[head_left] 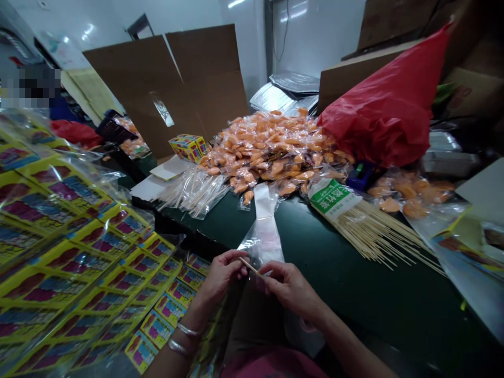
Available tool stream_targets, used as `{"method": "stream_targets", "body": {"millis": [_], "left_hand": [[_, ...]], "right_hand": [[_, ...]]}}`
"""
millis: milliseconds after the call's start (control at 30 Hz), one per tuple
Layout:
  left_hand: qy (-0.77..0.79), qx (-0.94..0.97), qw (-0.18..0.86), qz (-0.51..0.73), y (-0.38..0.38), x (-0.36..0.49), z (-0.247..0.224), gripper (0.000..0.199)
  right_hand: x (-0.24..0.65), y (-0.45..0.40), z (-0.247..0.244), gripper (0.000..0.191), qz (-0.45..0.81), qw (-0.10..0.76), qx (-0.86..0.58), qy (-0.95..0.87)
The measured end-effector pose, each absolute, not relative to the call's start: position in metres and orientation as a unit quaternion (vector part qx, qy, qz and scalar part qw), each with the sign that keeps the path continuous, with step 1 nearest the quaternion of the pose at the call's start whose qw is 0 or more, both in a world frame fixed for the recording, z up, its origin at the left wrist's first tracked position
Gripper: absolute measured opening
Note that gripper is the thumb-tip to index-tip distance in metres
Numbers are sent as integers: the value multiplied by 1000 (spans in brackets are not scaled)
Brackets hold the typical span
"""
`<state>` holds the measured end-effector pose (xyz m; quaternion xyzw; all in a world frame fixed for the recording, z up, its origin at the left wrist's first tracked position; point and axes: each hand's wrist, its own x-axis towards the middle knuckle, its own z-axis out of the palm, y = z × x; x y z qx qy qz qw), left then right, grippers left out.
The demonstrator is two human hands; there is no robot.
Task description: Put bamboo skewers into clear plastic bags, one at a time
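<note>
Wooden stick (250, 268) is lying crosswise between both hands, held steady by a fingertip pinch at each end. The left hand (222, 275) is half-closed around one end, while the right hand (289, 289) is curling around the other, keeping it just beside a clear plastic bag (264, 231) on the dark green table (354, 304). Pale bamboo skewers with a green paper band (366, 231) are lying within the right hand's reach, and orange candies in clear wrappers (271, 149) are heaped farther ahead.
</note>
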<state>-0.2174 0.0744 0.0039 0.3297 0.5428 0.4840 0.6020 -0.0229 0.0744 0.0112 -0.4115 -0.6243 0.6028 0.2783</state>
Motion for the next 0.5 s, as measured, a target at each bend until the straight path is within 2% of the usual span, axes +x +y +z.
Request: {"method": "stream_targets", "body": {"millis": [133, 333, 500], "left_hand": [[555, 357, 572, 488, 72, -212, 5, 33], [583, 366, 541, 483, 68, -191, 6, 57], [570, 334, 539, 523, 63, -179, -2, 73]], "right_hand": [[-16, 71, 8, 19, 596, 289, -440, -606], [-24, 65, 14, 21, 398, 290, -482, -725], [-35, 67, 28, 19, 328, 263, -494, -761]]}}
